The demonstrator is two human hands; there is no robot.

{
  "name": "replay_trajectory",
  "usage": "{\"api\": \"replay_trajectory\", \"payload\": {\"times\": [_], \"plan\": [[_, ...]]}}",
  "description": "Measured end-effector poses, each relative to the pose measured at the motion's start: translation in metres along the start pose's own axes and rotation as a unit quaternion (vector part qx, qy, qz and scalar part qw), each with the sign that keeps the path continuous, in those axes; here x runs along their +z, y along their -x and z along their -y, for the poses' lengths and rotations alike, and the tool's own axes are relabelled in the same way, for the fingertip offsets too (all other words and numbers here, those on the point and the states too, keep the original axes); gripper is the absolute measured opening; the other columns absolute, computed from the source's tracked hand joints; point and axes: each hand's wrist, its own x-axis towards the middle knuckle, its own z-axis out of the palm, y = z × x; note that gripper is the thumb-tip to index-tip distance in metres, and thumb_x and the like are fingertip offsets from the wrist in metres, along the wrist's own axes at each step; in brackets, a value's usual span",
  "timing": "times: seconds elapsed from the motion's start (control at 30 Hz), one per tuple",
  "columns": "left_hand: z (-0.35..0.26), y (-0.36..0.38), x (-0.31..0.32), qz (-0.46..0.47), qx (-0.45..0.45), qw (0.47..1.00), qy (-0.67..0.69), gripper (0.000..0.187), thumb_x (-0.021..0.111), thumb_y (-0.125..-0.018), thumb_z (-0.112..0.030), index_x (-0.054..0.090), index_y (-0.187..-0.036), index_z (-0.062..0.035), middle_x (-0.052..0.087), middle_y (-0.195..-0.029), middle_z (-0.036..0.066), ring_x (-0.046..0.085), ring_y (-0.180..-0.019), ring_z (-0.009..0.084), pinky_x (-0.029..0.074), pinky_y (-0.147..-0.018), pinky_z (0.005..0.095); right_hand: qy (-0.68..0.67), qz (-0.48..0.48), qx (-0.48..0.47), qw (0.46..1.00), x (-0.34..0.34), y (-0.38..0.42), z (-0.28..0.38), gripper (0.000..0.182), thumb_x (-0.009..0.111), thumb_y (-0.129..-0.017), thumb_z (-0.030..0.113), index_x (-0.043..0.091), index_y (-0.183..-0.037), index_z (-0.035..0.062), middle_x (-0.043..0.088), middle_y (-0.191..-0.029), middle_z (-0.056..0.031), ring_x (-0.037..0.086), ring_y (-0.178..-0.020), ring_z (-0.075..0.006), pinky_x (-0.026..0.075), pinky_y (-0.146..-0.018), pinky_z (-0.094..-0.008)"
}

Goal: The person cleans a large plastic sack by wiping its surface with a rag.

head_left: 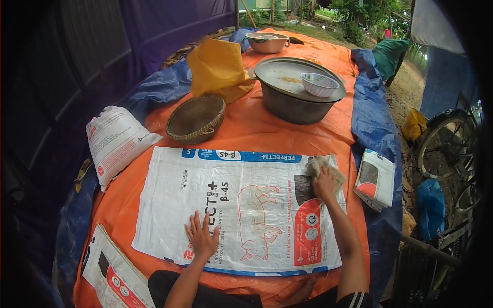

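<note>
A white woven feed sack (pixel 262 205) with blue bands, a red pig outline and printed lettering lies flat on the orange tarp in front of me. My left hand (pixel 203 237) rests on its left half, fingers spread and pressed flat. At the sack's far right corner, my right hand (pixel 323 184) presses down on a crumpled beige cloth (pixel 334 177). That hand's fingers lie over the cloth, which touches the sack's printed surface.
Folded sacks (pixel 376 179) lie at right, and more folded sacks (pixel 115 272) at lower left. A full white sack (pixel 119 143), a woven basket (pixel 195 118), a yellow bag (pixel 218 66) and a large lidded pot (pixel 295 102) carrying a bowl (pixel 319 84) stand beyond. A bicycle wheel (pixel 447 143) is at right.
</note>
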Motion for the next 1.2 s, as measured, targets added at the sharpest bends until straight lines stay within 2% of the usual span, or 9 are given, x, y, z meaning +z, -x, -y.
{"api": "replay_trajectory", "payload": {"times": [0.13,0.2,0.27,0.43,0.57,0.73,0.87,1.03,1.2], "plan": [[0.001,0.002,-0.002,0.007,-0.005,1.0,0.004,0.066,0.051,-0.094,-0.043,0.033,-0.151,-0.0171,0.02,-0.159,0.02,0.014,-0.147,0.0413,0.004,-0.117,0.0602,-0.164,0.157,-0.225,0.947,-0.001,0.06,0.038,0.061,0.062,-0.086,0.029,0.047,-0.142,0.0103,0.039,-0.152,-0.0159,0.032,-0.141,-0.0403,0.028,-0.113,-0.0533],[0.001,0.003,-0.004,0.004,-0.002,1.0,0.01,0.066,0.05,-0.094,-0.044,0.032,-0.151,-0.0171,0.02,-0.159,0.019,0.014,-0.147,0.0406,0.004,-0.118,0.0594,-0.07,0.177,-0.385,0.903,-0.034,0.103,0.075,0.067,0.067,-0.084,0.03,0.045,-0.144,0.0141,0.035,-0.154,-0.0152,0.029,-0.143,-0.0399,0.027,-0.114,-0.0537],[0.0,0.004,-0.007,0.002,-0.008,1.0,0.011,0.066,0.05,-0.094,-0.044,0.033,-0.151,-0.0171,0.02,-0.159,0.019,0.014,-0.148,0.0399,0.003,-0.118,0.0587,-0.072,0.15,-0.47,0.867,-0.058,0.144,0.1,0.076,0.07,-0.082,0.035,0.038,-0.148,0.0146,0.031,-0.157,-0.0143,0.024,-0.145,-0.0391,0.024,-0.117,-0.0522],[0.001,0.004,-0.009,0.006,-0.016,0.999,0.027,0.067,0.051,-0.093,-0.044,0.033,-0.152,-0.0174,0.019,-0.16,0.019,0.012,-0.148,0.039,0.001,-0.119,0.0579,-0.112,0.211,-0.477,0.846,-0.065,0.231,0.103,0.088,0.071,-0.083,0.04,0.024,-0.154,0.0155,0.02,-0.16,-0.0174,0.016,-0.148,-0.0389,0.015,-0.12,-0.0528],[0.002,0.004,-0.008,-0.004,-0.011,0.999,0.034,0.067,0.051,-0.093,-0.044,0.033,-0.151,-0.0175,0.02,-0.159,0.019,0.012,-0.148,0.0385,0.0,-0.119,0.0577,-0.039,0.239,-0.426,0.872,-0.061,0.278,0.094,0.094,0.073,-0.081,0.045,0.023,-0.154,0.0127,0.018,-0.16,-0.0175,0.016,-0.148,-0.0389,0.015,-0.119,-0.0534],[0.002,0.003,-0.001,-0.026,-0.006,0.999,0.019,0.067,0.05,-0.092,-0.045,0.034,-0.151,-0.0173,0.021,-0.159,0.019,0.014,-0.148,0.0393,0.003,-0.118,0.0594,-0.028,0.182,-0.423,0.887,-0.031,0.274,0.072,0.099,0.068,-0.081,0.055,0.018,-0.155,0.0131,0.015,-0.161,-0.0168,0.015,-0.149,-0.0379,0.015,-0.119,-0.0533],[-0.001,-0.003,0.002,-0.042,-0.008,0.999,-0.002,0.068,0.05,-0.092,-0.045,0.034,-0.151,-0.0174,0.022,-0.158,0.02,0.015,-0.147,0.0403,0.006,-0.117,0.0613,0.046,0.183,-0.413,0.891,-0.019,0.258,0.055,0.09,0.064,-0.085,0.048,0.019,-0.156,0.0139,0.015,-0.163,-0.0113,0.013,-0.15,-0.0341,0.01,-0.12,-0.0516],[-0.002,-0.017,0.01,-0.044,-0.008,0.999,-0.017,0.068,0.049,-0.092,-0.045,0.032,-0.152,-0.0179,0.02,-0.159,0.021,0.014,-0.148,0.0404,0.005,-0.116,0.0616,-0.052,0.126,-0.396,0.908,-0.02,0.248,0.054,0.089,0.051,-0.085,0.066,0.027,-0.154,0.0155,0.023,-0.16,-0.0125,0.014,-0.15,-0.0335,0.006,-0.12,-0.0513],[-0.003,-0.033,0.019,-0.046,-0.008,0.999,-0.023,0.069,0.049,-0.092,-0.045,0.03,-0.153,-0.0187,0.017,-0.16,0.02,0.012,-0.148,0.0407,0.005,-0.116,0.0615,-0.042,0.09,-0.343,0.934,-0.023,0.237,0.055,0.085,0.052,-0.085,0.065,0.032,-0.153,0.0187,0.023,-0.16,-0.014,0.015,-0.149,-0.0343,0.007,-0.121,-0.0504]]}}
